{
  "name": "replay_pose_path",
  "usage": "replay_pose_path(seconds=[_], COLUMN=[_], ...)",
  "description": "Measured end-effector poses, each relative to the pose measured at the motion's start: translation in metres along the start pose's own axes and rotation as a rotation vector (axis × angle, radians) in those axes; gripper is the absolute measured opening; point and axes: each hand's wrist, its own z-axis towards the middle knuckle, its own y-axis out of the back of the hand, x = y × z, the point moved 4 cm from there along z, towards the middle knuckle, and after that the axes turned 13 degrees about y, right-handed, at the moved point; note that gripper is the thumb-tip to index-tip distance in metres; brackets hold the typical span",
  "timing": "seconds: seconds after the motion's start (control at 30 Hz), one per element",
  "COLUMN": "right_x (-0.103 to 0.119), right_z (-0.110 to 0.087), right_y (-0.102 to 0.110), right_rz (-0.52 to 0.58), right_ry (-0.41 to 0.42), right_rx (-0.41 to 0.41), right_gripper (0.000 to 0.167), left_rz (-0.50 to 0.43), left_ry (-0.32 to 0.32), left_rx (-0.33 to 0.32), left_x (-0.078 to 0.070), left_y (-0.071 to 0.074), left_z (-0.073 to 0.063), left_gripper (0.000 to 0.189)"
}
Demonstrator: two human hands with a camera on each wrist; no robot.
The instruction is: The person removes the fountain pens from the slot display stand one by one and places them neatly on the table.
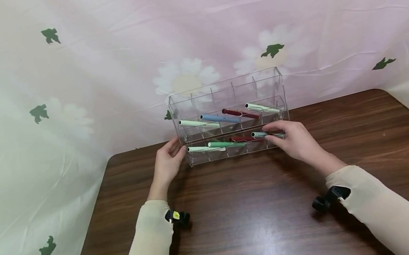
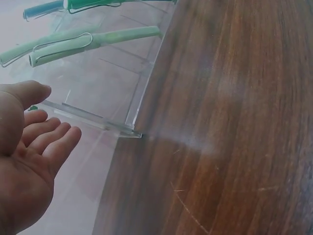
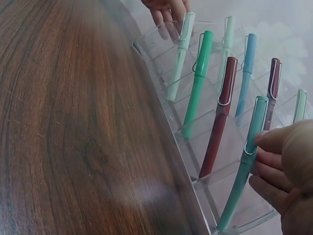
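A clear acrylic pen rack (image 1: 234, 131) with two tiers of compartments stands at the back of the table. My left hand (image 1: 169, 162) is at its left end, thumb and fingers on either side of the side wall (image 2: 88, 117). At the right end, my right hand (image 1: 293, 137) pinches a teal pen (image 3: 238, 181) near its clip; the pen's lower end is inside a front compartment. Beside it in the front row lean a dark red pen (image 3: 215, 139), a green pen (image 3: 196, 93) and a pale green pen (image 3: 179, 63).
Behind, the upper row holds a blue pen (image 1: 219, 118), another dark red pen (image 1: 240, 113) and pale green pens at the left (image 1: 197, 123) and right (image 1: 262, 107). A floral cloth (image 1: 116, 61) hangs behind the dark wooden table (image 1: 238, 230).
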Motion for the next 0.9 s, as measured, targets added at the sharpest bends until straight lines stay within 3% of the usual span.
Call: replay_pose_path(seconds=[0.23,0.9], right_x=[-0.0006,-0.0001], right_z=[0.0016,0.0018], right_y=[-0.0053,-0.0083], right_rz=[-0.039,-0.030], right_ry=[0.034,0.094], right_rx=[-0.017,-0.123], right_gripper=[0.021,0.017], left_rz=[-0.008,-0.035], left_ry=[0.008,-0.008], left_rx=[0.032,0.022], left_x=[0.0048,0.0100], left_y=[-0.0054,-0.0096], left_z=[0.0010,0.0015], left_gripper=[0.057,0.054])
